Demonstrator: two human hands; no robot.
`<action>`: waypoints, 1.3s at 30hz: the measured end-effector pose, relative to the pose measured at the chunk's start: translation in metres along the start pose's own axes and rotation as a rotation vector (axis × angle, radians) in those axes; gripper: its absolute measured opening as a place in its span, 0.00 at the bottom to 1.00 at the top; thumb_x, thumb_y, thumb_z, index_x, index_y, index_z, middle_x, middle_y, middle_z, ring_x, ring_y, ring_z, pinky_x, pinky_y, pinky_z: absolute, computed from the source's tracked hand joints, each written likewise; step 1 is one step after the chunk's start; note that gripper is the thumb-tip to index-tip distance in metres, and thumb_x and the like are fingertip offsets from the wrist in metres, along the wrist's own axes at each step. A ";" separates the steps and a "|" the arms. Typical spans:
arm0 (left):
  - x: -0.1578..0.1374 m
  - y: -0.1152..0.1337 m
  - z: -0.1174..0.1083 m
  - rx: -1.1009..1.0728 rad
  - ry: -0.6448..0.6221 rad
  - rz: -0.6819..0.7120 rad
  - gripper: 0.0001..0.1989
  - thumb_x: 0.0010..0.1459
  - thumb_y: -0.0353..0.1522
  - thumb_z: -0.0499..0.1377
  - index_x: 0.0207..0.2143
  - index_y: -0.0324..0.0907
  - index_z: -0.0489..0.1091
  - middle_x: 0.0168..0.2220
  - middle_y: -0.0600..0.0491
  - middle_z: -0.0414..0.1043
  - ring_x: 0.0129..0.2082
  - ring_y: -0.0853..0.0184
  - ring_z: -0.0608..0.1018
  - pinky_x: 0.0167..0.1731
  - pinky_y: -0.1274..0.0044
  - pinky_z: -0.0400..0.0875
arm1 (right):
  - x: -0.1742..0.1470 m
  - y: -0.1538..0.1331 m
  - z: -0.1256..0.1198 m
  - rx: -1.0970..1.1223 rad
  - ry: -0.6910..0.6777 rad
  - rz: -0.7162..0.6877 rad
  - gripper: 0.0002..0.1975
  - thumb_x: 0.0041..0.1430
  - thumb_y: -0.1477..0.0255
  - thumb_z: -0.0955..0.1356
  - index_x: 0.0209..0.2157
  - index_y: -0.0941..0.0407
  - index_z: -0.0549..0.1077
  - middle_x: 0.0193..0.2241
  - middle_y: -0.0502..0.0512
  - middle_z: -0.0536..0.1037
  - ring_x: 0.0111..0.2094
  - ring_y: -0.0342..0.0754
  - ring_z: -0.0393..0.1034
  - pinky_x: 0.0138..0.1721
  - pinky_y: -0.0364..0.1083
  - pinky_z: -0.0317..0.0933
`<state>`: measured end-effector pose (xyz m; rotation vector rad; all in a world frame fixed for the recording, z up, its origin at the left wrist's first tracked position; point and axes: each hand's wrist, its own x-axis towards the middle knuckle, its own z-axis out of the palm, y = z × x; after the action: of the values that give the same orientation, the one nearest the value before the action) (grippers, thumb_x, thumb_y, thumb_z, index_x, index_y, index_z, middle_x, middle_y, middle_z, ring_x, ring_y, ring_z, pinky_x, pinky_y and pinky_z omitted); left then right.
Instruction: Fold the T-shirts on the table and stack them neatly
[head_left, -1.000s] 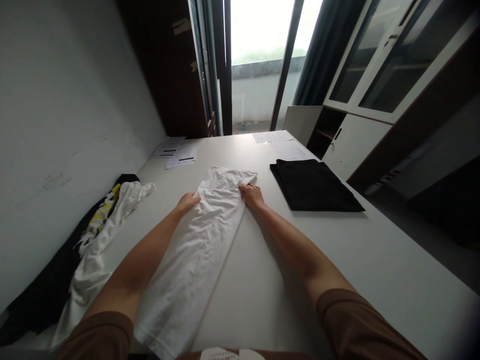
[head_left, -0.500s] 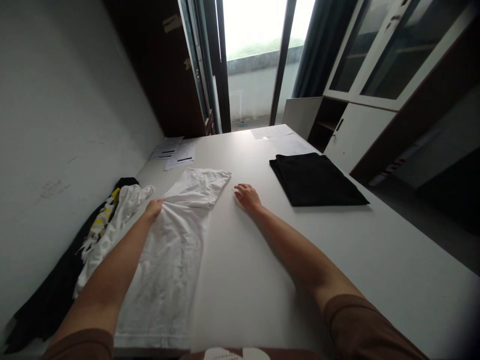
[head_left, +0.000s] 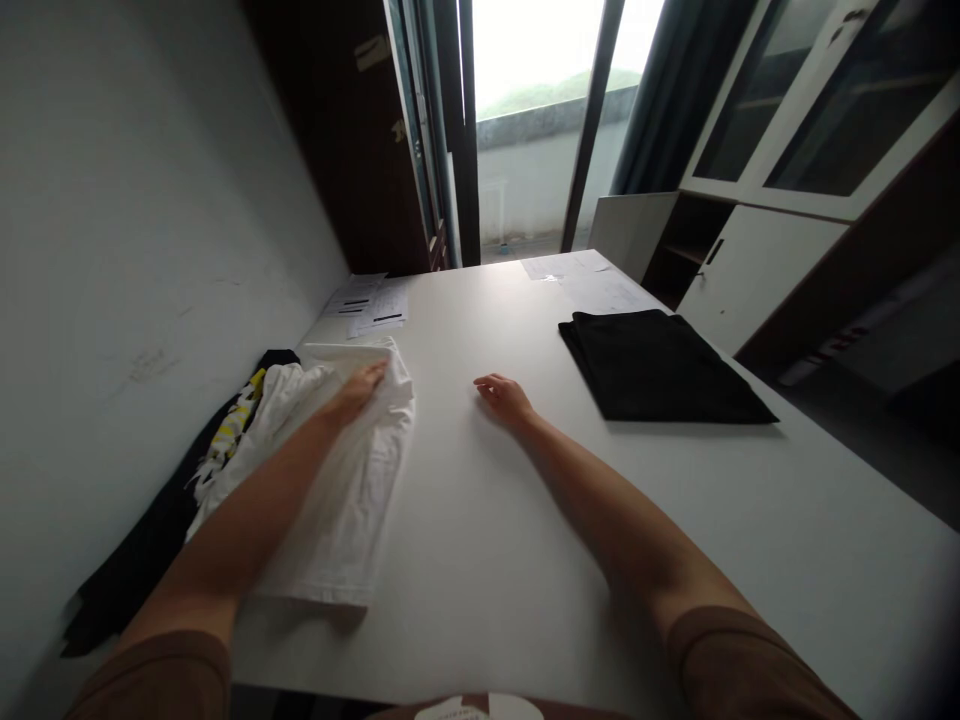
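Note:
A white T-shirt (head_left: 379,470) lies bunched and creased on the left side of the table, its lower hem slightly raised with a shadow under it. My left hand (head_left: 364,388) is on its upper part, closed on the fabric; the fingertips are partly lost in the folds and blurred. To the right, my right hand (head_left: 506,398) rests on the bare tabletop, holding nothing, its fingers loosely bent and apart. A folded black cloth (head_left: 667,370) lies flat further right, apart from both hands.
Along the left wall a heap of dark clothing (head_left: 142,550) lies with a yellow-and-white piece (head_left: 236,425) on it. Paper sheets (head_left: 379,300) are at the far left of the white table (head_left: 480,560), others (head_left: 592,280) at the far right. A white cabinet (head_left: 780,265) stands beyond.
My left hand has moved right and slightly up with the white T-shirt, which has shifted left and away and bunched up. The right hand stays in place. The view has turned slightly left.

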<state>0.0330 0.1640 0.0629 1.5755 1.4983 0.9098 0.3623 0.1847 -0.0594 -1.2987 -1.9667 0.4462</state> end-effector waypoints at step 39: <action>-0.063 -0.071 0.077 0.720 -0.186 0.624 0.10 0.62 0.29 0.56 0.43 0.44 0.76 0.43 0.48 0.74 0.46 0.57 0.72 0.50 0.67 0.67 | -0.018 -0.106 0.001 -0.349 -0.256 0.016 0.30 0.69 0.52 0.62 0.68 0.45 0.60 0.50 0.55 0.81 0.48 0.55 0.76 0.47 0.48 0.64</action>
<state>0.0658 0.0981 -0.0347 2.6675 1.2746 0.5163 0.2972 0.1232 -0.0005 -1.5345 -2.3260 0.2962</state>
